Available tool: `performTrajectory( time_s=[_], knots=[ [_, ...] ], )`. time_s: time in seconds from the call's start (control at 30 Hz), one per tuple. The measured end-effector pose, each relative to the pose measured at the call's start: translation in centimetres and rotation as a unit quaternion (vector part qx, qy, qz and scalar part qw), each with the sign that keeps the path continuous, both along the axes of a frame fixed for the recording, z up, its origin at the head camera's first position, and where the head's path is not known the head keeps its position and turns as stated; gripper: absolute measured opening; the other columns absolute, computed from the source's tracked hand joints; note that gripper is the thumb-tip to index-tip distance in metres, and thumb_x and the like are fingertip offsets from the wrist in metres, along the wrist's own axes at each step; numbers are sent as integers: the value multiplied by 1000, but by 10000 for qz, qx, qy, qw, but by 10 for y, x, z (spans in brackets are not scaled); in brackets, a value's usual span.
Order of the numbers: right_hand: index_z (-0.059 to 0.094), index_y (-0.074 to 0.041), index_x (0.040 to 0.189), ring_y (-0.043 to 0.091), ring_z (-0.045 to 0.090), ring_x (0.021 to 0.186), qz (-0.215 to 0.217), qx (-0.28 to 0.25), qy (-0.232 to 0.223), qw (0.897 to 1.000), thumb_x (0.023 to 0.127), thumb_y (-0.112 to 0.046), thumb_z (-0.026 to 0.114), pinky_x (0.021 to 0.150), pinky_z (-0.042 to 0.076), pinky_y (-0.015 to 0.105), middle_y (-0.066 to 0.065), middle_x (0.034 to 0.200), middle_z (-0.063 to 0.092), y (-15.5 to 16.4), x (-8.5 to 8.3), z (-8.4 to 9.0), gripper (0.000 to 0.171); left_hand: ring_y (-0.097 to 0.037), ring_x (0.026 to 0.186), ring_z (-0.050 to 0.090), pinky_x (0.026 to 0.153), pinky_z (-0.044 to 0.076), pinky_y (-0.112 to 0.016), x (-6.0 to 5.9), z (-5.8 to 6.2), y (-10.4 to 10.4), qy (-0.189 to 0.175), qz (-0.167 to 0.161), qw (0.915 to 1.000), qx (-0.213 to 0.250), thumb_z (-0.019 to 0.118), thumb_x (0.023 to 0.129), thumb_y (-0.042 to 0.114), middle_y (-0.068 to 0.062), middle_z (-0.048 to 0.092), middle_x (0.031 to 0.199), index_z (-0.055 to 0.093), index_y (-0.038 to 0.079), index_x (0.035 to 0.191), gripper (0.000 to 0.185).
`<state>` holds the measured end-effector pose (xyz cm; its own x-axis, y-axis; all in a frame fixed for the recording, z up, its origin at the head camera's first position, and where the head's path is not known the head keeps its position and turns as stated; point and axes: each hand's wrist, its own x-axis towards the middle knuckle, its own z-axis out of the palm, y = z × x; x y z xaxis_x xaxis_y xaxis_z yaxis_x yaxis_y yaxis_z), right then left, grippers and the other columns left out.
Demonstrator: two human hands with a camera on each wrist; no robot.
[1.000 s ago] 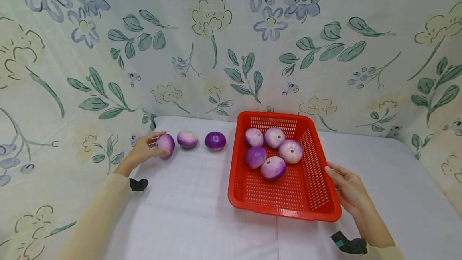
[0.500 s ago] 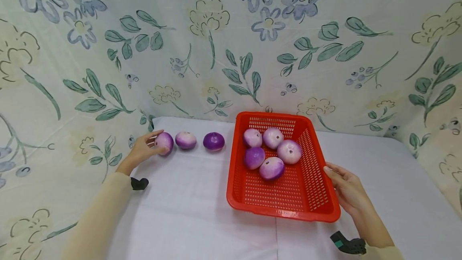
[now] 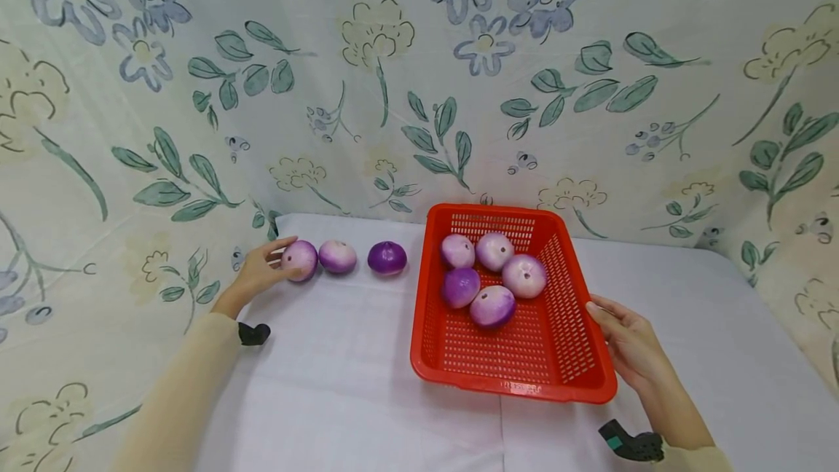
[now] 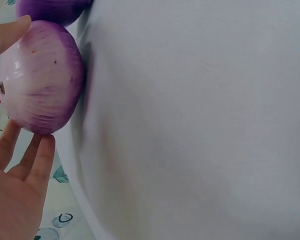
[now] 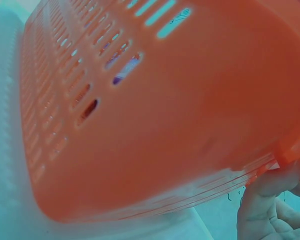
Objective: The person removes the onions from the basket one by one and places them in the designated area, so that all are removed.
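Note:
Three purple onions lie in a row on the white cloth at the back left. My left hand (image 3: 261, 272) holds the leftmost onion (image 3: 300, 259) between thumb and fingers; the left wrist view shows this onion (image 4: 40, 82) close up, with a fingertip (image 4: 40, 155) under it. The middle onion (image 3: 337, 256) and a darker onion (image 3: 387, 257) lie to its right. A red slotted basket (image 3: 511, 388) holds several more onions (image 3: 493, 306). My right hand (image 3: 625, 344) grips the basket's right rim, fingers tucked under the lip. The basket wall (image 5: 155, 125) fills the right wrist view.
A white cloth covers the table (image 3: 341, 384). Flowered fabric (image 3: 393, 93) hangs close behind and along both sides, walling in the work area. The onion row lies near the back left corner by the fabric. Black wrist straps (image 3: 252, 333) show on both arms.

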<state>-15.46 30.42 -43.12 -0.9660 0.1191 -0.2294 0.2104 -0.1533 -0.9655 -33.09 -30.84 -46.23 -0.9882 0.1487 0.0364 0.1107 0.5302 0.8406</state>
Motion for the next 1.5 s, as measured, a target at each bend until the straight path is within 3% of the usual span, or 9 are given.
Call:
performTrajectory(
  time_s=[0.2, 0.5, 0.73, 0.87, 1.07, 1.33, 1.5],
  knots=[
    [36, -8, 148, 6, 65, 93, 5, 5, 3, 10000, 99, -30, 63, 80, 57, 26, -15, 103, 68, 0, 0, 0, 60, -48, 136, 37, 108, 36, -59, -2, -2, -1, -65, 5, 10000, -65, 83, 83, 27, -23, 33, 155, 43, 10, 151, 81],
    [40, -9, 145, 7, 66, 93, 43, -54, 67, 10000, 99, -29, 63, 80, 57, 27, -14, 104, 68, 1, -1, -1, 55, -51, 138, 32, 109, 31, -64, -1, 5, -5, 84, -40, 9993, -354, 81, 85, 36, -23, 32, 156, 44, 11, 151, 80],
    [38, -8, 145, 6, 66, 92, 82, -72, 112, 9999, 100, -28, 62, 80, 57, 26, -13, 104, 68, 1, -1, -2, 55, -50, 140, 30, 113, 29, -58, 0, 16, -4, 290, -242, 9991, -187, 80, 87, 24, -24, 32, 156, 40, 4, 151, 79],
    [38, -7, 145, 6, 66, 91, 95, -59, 143, 9998, 100, -28, 62, 79, 58, 26, -14, 104, 68, 1, -1, -1, 55, -48, 139, 34, 112, 29, -57, 1, 26, 4, 595, -445, 9971, -149, 81, 86, 19, -23, 37, 154, 42, 3, 150, 76],
    [39, -8, 145, 6, 66, 91, 95, -95, 159, 9998, 100, -28, 62, 79, 58, 26, -14, 104, 69, 3, -2, -2, 54, -42, 138, 39, 113, 32, -52, 3, 55, 28, 990, -836, 9915, -77, 83, 84, 19, -15, 41, 153, 47, 9, 148, 74],
    [39, -8, 145, 6, 66, 92, 83, -117, 198, 9997, 100, -27, 62, 79, 58, 26, -13, 104, 69, 3, -1, -3, 54, -32, 140, 39, 115, 32, -47, 7, 90, 74, 794, -1451, 9852, 449, 84, 82, 16, -7, 43, 153, 47, 17, 149, 76],
    [41, -9, 144, 6, 65, 91, 65, -106, 184, 9998, 100, -28, 63, 79, 58, 26, -13, 103, 68, 2, -1, -3, 53, -28, 139, 40, 114, 33, -45, 10, 105, 104, 849, -2048, 9738, 516, 84, 82, 16, -3, 45, 152, 47, 18, 149, 77]
  ],
)
